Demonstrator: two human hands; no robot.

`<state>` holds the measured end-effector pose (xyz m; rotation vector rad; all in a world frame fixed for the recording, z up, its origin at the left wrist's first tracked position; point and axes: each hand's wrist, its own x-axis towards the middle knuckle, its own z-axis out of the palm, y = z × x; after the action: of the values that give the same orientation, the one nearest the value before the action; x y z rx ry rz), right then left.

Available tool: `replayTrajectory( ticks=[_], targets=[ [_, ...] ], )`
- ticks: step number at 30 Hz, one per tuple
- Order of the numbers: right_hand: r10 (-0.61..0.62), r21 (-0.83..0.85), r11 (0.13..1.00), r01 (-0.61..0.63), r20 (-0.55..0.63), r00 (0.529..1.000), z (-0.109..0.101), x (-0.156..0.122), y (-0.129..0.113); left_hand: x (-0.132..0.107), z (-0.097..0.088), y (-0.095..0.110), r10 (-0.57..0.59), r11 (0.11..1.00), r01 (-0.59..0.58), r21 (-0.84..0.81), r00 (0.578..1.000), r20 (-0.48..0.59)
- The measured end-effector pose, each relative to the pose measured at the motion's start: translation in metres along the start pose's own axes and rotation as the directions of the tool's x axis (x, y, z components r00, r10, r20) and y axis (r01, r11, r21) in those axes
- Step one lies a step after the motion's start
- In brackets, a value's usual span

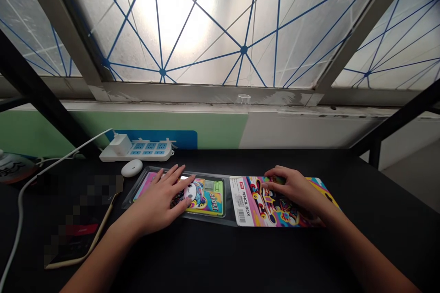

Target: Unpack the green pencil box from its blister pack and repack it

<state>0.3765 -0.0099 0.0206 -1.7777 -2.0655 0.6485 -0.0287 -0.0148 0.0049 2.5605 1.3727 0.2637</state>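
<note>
Window (215, 27) backlight | white glare upper centre-left | black tabletop (213, 254) dim | lower left pixelated

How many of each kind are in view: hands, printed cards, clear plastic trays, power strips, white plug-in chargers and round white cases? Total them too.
Hands: 2 (left hand, right hand)
Printed card: 1
Clear plastic tray: 1
Power strip: 1
White plug-in charger: 1
Round white case: 1
Total: 7

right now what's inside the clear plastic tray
A colourful item marked SPORT and, farther left, something pink show in the tray; the left hand hides what lies between.
</note>
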Motion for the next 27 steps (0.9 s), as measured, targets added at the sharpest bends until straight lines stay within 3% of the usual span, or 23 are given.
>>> replayTrajectory(
  ticks=[9,12,15,19,21,23,25,27],
  targets=[
    [-0.026,-0.025,0.999,0.025,-0.037,0.999,0.002,-0.008,-0.016,0.003,0.006,0.002,-0.053,0.999,0.052,-0.011,0.998,-0.024],
    [-0.028,-0.013,1.000,0.027,-0.052,0.998,0.009,-0.012,-0.027,0.006,0.010,0.027,-0.075,0.996,0.072,-0.059,0.996,-0.054],
    [-0.046,-0.005,0.999,0.046,-0.011,0.999,0.023,-0.013,-0.033,0.003,0.013,0.062,-0.023,0.971,0.007,-0.238,0.998,-0.064],
    [-0.065,0.029,0.998,0.063,0.073,0.995,0.034,-0.010,-0.031,-0.003,0.013,0.088,-0.055,0.807,-0.035,-0.590,0.989,-0.135],
    [-0.069,0.035,0.997,0.066,0.076,0.995,0.032,-0.009,-0.027,-0.004,0.010,0.083,-0.153,0.718,-0.067,-0.693,0.956,-0.250],
    [-0.075,0.040,0.997,0.072,0.081,0.994,0.026,-0.009,-0.023,-0.002,0.004,0.068,-0.265,0.685,-0.091,-0.722,0.893,-0.364],
    [-0.074,0.058,0.996,0.067,0.117,0.990,0.017,-0.009,-0.019,0.002,-0.003,0.049,-0.375,0.677,-0.074,-0.732,0.821,-0.430],
    [-0.062,0.100,0.994,0.042,0.200,0.978,0.008,-0.011,-0.014,0.006,-0.008,0.030,-0.499,0.615,-0.045,-0.788,0.751,-0.432]
  ],
)
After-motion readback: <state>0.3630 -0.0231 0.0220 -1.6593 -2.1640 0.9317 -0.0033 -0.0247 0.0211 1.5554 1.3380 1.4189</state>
